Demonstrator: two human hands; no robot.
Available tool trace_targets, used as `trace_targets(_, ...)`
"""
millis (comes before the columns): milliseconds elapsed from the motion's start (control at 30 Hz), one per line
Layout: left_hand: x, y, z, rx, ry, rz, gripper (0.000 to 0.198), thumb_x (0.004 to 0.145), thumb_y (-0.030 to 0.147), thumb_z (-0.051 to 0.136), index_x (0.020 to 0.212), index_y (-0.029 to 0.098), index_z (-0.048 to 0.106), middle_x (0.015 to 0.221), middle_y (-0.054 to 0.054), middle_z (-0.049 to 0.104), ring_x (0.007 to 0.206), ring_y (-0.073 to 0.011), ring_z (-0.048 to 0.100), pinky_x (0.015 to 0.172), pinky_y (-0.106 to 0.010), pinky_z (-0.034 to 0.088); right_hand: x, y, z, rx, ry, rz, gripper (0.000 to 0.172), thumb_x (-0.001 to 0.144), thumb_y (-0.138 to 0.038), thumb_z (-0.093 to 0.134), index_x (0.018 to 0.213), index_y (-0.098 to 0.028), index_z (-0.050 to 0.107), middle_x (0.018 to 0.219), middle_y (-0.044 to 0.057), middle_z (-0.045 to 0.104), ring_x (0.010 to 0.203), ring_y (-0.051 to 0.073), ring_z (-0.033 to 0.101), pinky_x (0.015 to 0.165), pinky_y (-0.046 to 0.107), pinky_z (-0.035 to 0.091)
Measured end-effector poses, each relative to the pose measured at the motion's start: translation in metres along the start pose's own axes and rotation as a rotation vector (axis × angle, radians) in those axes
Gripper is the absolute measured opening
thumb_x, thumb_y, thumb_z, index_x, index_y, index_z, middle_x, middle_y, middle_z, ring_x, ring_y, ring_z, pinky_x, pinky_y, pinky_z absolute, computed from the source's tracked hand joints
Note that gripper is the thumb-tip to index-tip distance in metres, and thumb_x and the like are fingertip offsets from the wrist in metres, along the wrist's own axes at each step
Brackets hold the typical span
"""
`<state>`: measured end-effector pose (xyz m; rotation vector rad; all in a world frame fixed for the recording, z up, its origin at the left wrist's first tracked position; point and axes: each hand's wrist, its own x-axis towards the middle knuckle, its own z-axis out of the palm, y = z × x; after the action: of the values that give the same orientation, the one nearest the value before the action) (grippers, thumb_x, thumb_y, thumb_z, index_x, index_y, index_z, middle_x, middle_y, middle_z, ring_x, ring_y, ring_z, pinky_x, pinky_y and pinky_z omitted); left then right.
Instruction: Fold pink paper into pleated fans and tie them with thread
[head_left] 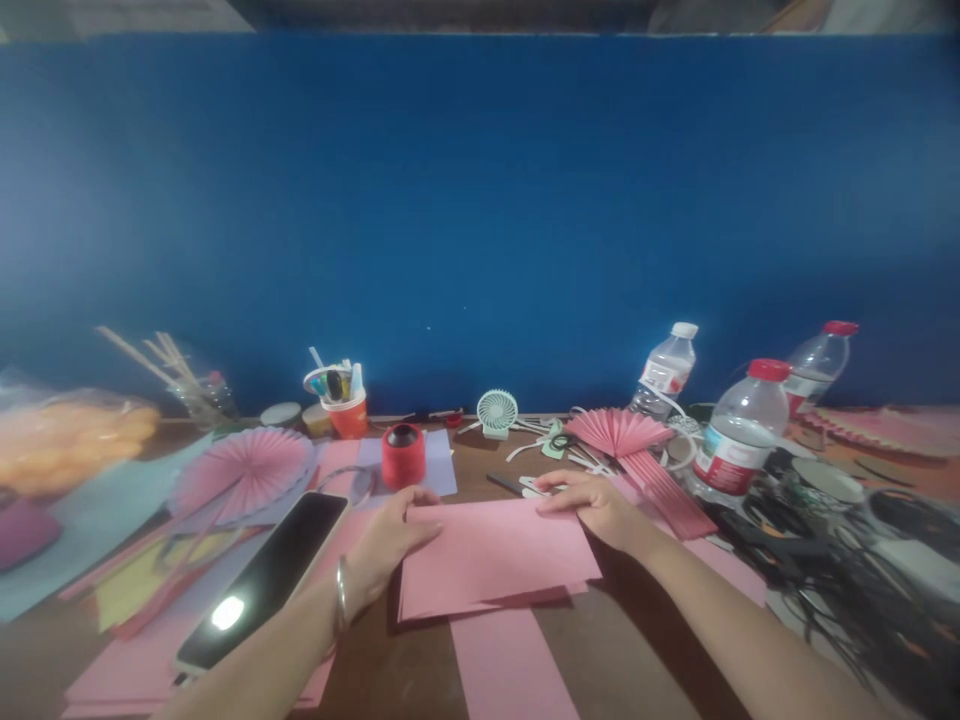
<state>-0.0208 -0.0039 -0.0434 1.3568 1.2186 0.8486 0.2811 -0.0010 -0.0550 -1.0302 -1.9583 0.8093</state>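
A stack of pink paper sheets (491, 555) lies on the wooden table in front of me. My left hand (390, 540) grips the stack's far left corner, fingers curled over the top edge. My right hand (592, 505) holds the far right corner, fingers pressed along the edge. A silver bangle sits on my left wrist. A pink paper strip (510, 665) runs from under the stack toward me.
A dark phone (266, 580) lies at left beside a round pink paper fan (240, 470). A red spool (403, 455), a red pen cup (346, 408), a small white fan (497, 412), folded pink fans (619, 430), three water bottles (739, 430) and black cables (847, 570) crowd the table.
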Motion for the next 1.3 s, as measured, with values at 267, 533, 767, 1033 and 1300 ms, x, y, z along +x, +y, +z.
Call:
trace_targets(267, -0.006, 0.008, 0.007, 0.361, 0.074, 0.103, 0.024, 0.062, 0.025, 0.059, 0.085, 0.017, 0.056, 0.082, 0.0, 0.06, 0.07, -0.0153, 0.056, 0.063, -0.024, 0.042, 0.0, -0.018, -0.004, -0.013, 0.122, 0.12, 0.029, 0.081, -0.033, 0.047, 0.103, -0.021, 0.062, 0.105, 0.006, 0.062, 0.095, 0.021, 0.057, 0.083, 0.036, 0.045)
trace_targets(533, -0.015, 0.012, 0.016, 0.758, -0.087, 0.227, 0.022, 0.064, 0.016, 0.054, 0.085, 0.022, 0.057, 0.085, 0.002, 0.062, 0.079, -0.0163, 0.056, 0.071, -0.026, 0.042, 0.002, -0.052, 0.016, -0.421, -0.469, -0.05, 0.065, 0.066, -0.057, 0.059, 0.124, -0.032, 0.046, 0.121, 0.003, 0.051, 0.107, 0.025, 0.047, 0.089, 0.037, 0.037)
trace_targets(767, -0.026, 0.016, 0.021, 1.261, -0.228, 0.514, 0.04, 0.082, 0.03, 0.045, 0.121, 0.023, 0.044, 0.129, -0.006, 0.044, 0.118, -0.0245, 0.037, 0.096, -0.041, 0.028, 0.001, -0.041, 0.03, -0.506, -0.429, -0.089, 0.065, 0.07, -0.063, 0.05, 0.127, -0.032, 0.041, 0.117, 0.005, 0.053, 0.104, 0.025, 0.046, 0.085, 0.036, 0.038)
trace_targets(1033, -0.022, -0.002, 0.022, 1.312, -0.429, 0.571, 0.062, 0.085, 0.041, 0.04, 0.137, 0.032, 0.008, 0.145, 0.001, 0.011, 0.131, -0.024, 0.01, 0.105, -0.046, 0.007, 0.0, -0.038, 0.022, -0.527, -0.406, -0.078, 0.071, 0.068, -0.068, 0.046, 0.129, -0.032, 0.039, 0.126, 0.004, 0.046, 0.117, 0.029, 0.034, 0.094, 0.04, 0.028)
trace_targets(1300, -0.025, 0.002, 0.022, 1.354, -0.43, 0.581, 0.062, 0.085, 0.041, 0.04, 0.137, 0.033, 0.008, 0.145, 0.001, 0.009, 0.131, -0.0248, 0.012, 0.105, -0.046, 0.005, -0.003, -0.036, 0.019, -0.575, -0.465, -0.083, 0.082, 0.066, -0.069, 0.048, 0.135, -0.032, 0.024, 0.135, 0.005, 0.036, 0.119, 0.031, 0.028, 0.096, 0.044, 0.023)
